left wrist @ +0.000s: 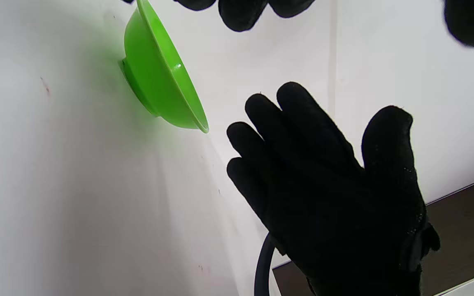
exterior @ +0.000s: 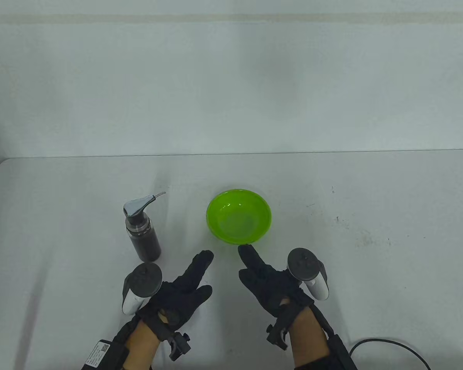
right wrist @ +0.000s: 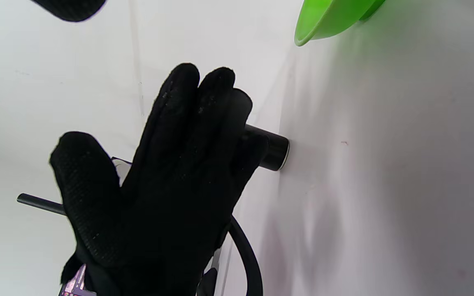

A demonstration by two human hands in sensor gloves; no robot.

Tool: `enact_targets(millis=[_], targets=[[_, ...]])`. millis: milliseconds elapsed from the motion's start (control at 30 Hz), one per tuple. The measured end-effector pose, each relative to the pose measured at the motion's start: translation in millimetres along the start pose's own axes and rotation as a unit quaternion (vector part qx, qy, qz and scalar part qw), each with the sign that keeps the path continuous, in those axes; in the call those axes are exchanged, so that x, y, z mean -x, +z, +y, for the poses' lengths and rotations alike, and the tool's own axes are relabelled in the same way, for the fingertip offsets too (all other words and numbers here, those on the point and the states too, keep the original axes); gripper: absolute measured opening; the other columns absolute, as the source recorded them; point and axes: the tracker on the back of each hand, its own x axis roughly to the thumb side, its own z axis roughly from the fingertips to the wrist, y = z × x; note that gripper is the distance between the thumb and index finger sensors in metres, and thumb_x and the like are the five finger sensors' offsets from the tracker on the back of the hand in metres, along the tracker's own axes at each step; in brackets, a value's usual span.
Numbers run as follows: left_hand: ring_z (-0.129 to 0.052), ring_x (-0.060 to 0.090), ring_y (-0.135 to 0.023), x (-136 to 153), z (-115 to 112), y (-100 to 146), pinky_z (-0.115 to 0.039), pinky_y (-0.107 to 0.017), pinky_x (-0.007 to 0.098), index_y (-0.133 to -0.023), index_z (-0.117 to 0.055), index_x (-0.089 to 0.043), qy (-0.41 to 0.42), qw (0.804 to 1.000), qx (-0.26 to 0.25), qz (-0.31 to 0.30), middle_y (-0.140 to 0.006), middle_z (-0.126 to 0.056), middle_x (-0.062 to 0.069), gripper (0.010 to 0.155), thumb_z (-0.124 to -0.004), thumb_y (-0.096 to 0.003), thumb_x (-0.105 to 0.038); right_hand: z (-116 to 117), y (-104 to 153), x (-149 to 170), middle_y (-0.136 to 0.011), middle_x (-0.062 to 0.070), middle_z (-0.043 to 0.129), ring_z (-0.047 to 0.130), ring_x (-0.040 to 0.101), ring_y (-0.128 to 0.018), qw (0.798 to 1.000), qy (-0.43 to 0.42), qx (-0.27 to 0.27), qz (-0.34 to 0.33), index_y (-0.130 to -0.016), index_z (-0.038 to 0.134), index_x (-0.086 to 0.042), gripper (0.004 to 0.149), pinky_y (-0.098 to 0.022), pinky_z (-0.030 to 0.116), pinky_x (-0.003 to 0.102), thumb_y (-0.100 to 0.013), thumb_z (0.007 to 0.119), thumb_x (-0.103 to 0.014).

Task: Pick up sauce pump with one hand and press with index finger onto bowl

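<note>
**Q:** Resting where, and holding what, are the two hands?

**A:** Both lie near the front edge of the table (exterior: 61, 185), palms facing each other. The left hand (exterior: 179, 289) has its fingers extended and close together, thumb apart; it holds nothing. The right hand (exterior: 264, 283) is likewise spread flat, fingers straight, and grips nothing. A tracker (exterior: 142, 287) sits on the back of the left hand and another tracker (exterior: 308, 275) on the back of the right.

**Q:** Do the wrist views confirm this?

**A:** Yes. In the left wrist view the right hand (left wrist: 327, 193) appears as an open palm with four fingers together and the thumb set off to the side. In the right wrist view the left hand (right wrist: 167, 181) shows the same open pose, partly covering the sauce pump (right wrist: 272, 152) behind it.

**Q:** Where is the sauce pump?

**A:** The sauce pump (exterior: 142, 227) stands upright on the table, just beyond the left hand's tracker, untouched. Its dark body carries a metal head with the spout angled toward the bowl (exterior: 239, 221).

**Q:** And the bowl?

**A:** The green bowl sits upright to the right of the pump, apart from it. The right hand's fingertips (exterior: 247, 252) reach its near rim; whether they touch cannot be told. A black cable (exterior: 393, 347) trails on the table near the right forearm.
</note>
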Motion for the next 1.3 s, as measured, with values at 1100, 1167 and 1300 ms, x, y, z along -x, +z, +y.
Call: enact_targets(millis=[1100,1167,1300], targets=[[-0.025,0.040,-0.114,-1.4,9.7,0.9,-0.035,-0.076,0.065,-0.115,-0.025,-0.025,0.019,0.999,-0.025,0.005,-0.122,-0.030,0.005,0.100,-0.065,-0.0424,-0.082,-93.9,-32.4,-24.2,-0.109,0.016,-0.002,0.004,0.053,-0.100,0.938,0.116,0.255,0.205,-0.102,0.006,-0.020,0.087,-0.070,0.025,0.072,-0.055,0.062,-0.066],[-0.025,0.040,-0.115,-1.9,9.8,2.1,-0.035,-0.076,0.065,-0.115,-0.025,-0.025,0.011,1.000,-0.022,0.006,-0.122,-0.030,0.005,0.100,-0.065,-0.0425,-0.082,-106.4,-50.2,-11.5,-0.108,0.019,-0.001,0.002,0.053,-0.099,0.926,0.121,0.272,0.233,-0.100,0.005,-0.014,0.088,-0.071,0.026,0.070,-0.056,0.063,-0.064],[-0.026,0.040,-0.115,-0.7,9.4,1.2,-0.036,-0.075,0.066,-0.115,-0.027,-0.025,0.014,1.000,-0.023,0.008,-0.122,-0.031,0.006,0.100,-0.065,-0.0424,-0.082,-126.0,-76.5,14.2,-0.105,0.022,0.000,0.008,0.055,-0.098,0.890,0.144,0.287,0.324,-0.098,0.004,-0.010,0.092,-0.070,0.029,0.069,-0.055,0.066,-0.063]])
